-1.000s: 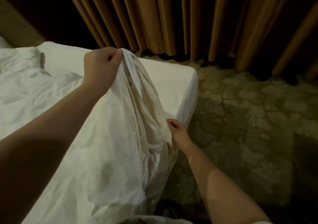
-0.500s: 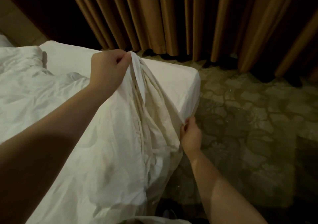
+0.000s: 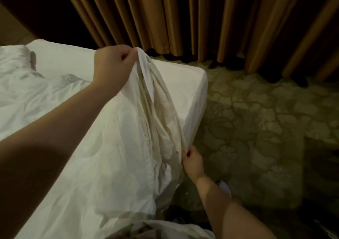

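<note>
White duvet cover (image 3: pixel 156 113) hangs bunched over the mattress (image 3: pixel 187 84) corner. Her left hand (image 3: pixel 111 68) pinches its gathered top up high; lower down, beside the bed's edge, the right hand (image 3: pixel 192 161) grips a fold of the same cloth.

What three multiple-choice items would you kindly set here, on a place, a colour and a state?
1. Where does the right hand grip the sheet? A. low, beside the mattress B. at head height C. on the floor
2. What colour are the curtains? A. blue B. golden brown C. white
3. What is the left hand doing? A. lying flat B. hanging idle C. holding bunched sheet aloft

A: it pinches the sheet beside the mattress. B: the folds are brown. C: fingers curl round gathered cloth.
</note>
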`<action>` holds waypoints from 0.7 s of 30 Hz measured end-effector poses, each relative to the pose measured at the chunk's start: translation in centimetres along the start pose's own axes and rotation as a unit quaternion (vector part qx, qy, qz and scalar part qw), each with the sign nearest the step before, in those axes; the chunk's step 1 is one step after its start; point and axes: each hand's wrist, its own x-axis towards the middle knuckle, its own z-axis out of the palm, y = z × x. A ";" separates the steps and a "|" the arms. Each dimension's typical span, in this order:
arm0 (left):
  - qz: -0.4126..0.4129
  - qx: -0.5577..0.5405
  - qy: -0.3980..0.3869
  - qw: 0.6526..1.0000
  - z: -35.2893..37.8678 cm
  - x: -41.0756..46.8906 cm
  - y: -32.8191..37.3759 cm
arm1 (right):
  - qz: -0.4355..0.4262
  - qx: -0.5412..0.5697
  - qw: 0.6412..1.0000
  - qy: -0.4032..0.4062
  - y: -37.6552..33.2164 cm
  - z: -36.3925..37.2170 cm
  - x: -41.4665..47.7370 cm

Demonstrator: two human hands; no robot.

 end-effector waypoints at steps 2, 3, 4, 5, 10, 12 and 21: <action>-0.011 -0.011 -0.004 1.000 -0.4 0.5 -0.3 | 0.015 0.041 0.999 -0.029 0.2 0.1 0.5; -0.011 -0.013 -0.005 1.000 -0.6 0.6 -0.4 | 0.023 0.043 0.998 -0.044 0.5 -0.1 0.6; -0.009 -0.015 -0.005 1.000 -0.7 0.7 -0.6 | 0.028 0.039 0.997 -0.062 0.9 -0.3 0.8; -0.009 -0.015 -0.003 1.000 -0.8 0.8 -0.8 | 0.031 0.032 0.996 -0.081 1.2 -0.4 0.9; -0.013 -0.016 0.001 1.000 -1.3 1.2 -1.8 | 0.031 -0.009 0.991 -0.130 1.7 -0.4 1.2; -0.011 -0.016 0.003 1.000 -1.5 1.3 -2.3 | 0.012 -0.001 0.996 -0.087 1.2 -0.1 0.9; -0.016 -0.013 0.009 1.000 -1.4 1.3 -2.6 | -0.106 -0.190 0.975 0.054 -1.9 0.4 1.3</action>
